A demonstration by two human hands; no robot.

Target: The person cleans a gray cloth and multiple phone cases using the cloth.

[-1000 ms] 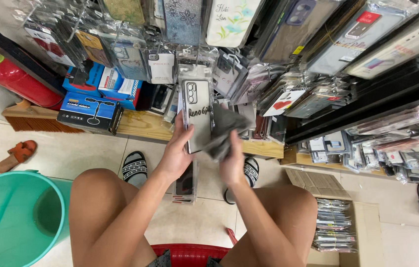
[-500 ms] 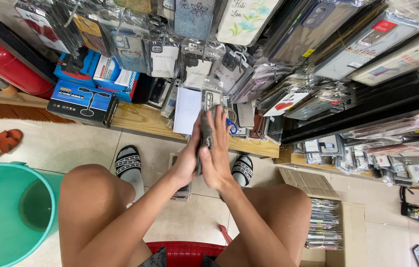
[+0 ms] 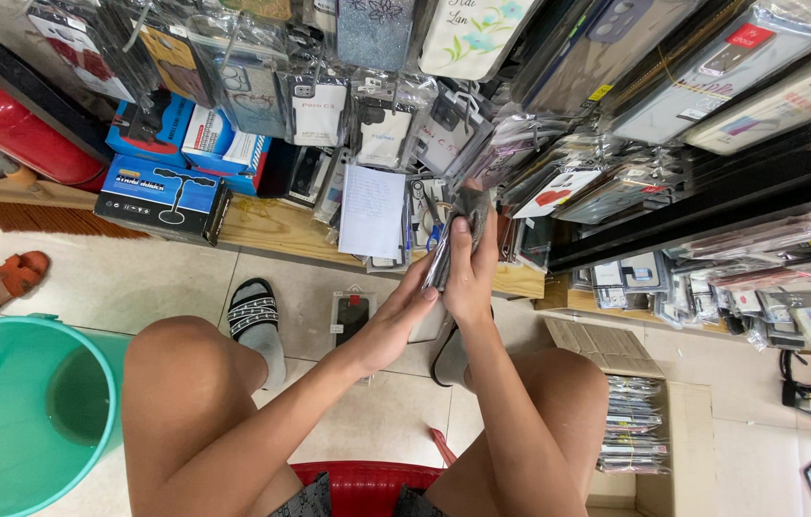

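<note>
My right hand (image 3: pixel 472 273) holds a clear plastic packet with a dark phone case (image 3: pixel 448 251) upright, edge-on to the camera, in front of the wooden shelf. My left hand (image 3: pixel 394 321) rests its fingertips against the lower end of the same packet. A white sheet of paper (image 3: pixel 373 211) leans on the shelf just left of the packet. Another packaged phone case (image 3: pixel 352 318) lies flat on the tiled floor between my feet.
Several packaged phone cases hang on racks above. Blue boxes (image 3: pixel 161 196) sit on the wooden shelf (image 3: pixel 262 225) at left. A teal bucket (image 3: pixel 3 412) stands at lower left, a red cylinder (image 3: pixel 13 129) at far left, a cardboard box of packets (image 3: pixel 635 421) at right.
The packet has turned from face-on to edge-on and moved up toward the shelf. Both hands have come together on it. The view has shifted closer.
</note>
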